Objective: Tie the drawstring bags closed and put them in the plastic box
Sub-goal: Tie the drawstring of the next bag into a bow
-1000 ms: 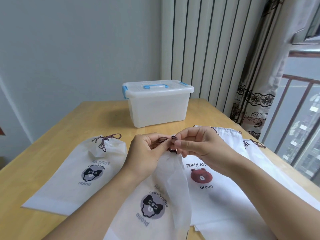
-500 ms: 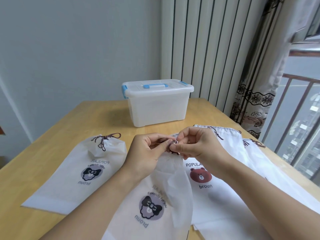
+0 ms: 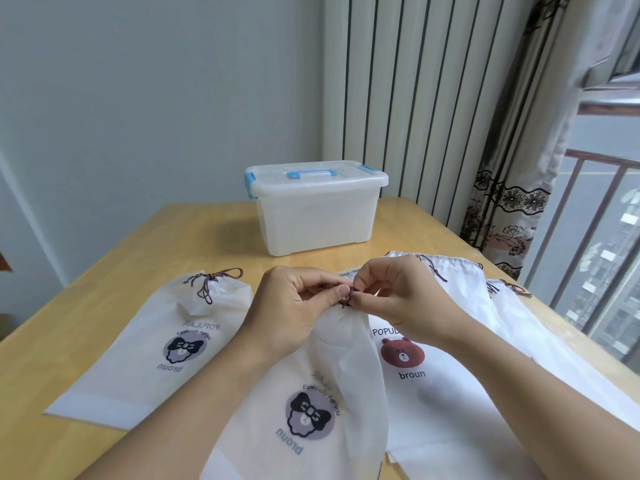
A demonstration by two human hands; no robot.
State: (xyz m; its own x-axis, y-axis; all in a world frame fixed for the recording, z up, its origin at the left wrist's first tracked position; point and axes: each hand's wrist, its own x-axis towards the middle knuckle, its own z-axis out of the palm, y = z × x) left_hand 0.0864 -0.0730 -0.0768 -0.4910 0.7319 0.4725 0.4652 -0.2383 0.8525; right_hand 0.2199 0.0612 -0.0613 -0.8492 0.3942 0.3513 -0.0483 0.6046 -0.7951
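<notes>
Both hands meet at the gathered neck of the translucent white non-woven drawstring bag with the grey bow-face print (image 3: 308,386), which lies on the desk nearer me than the box. Left hand (image 3: 294,306) pinches the thin dark brown drawstring cord (image 3: 348,296) against the neck, thumb on top. Right hand (image 3: 388,292) pinches the same cord from the other side, fingers curled.

I read this as mid-knot. Risks as I see them:
- cord is thin, could slip from either pinch and the loop falls open
- pulling unevenly may leave the neck loose
- flimsy fabric could get caught in the knot

Clear plastic storage box with blue handle and latches (image 3: 317,209) sits on the pale wooden desk (image 3: 114,278), lid shut. It needs opening before any bag goes in.

One white bow-print bag with its cord already tied (image 3: 166,341) lies left of the box, closer to me. White bear-print bags (image 3: 446,368), right of the hands, look untied.
</notes>
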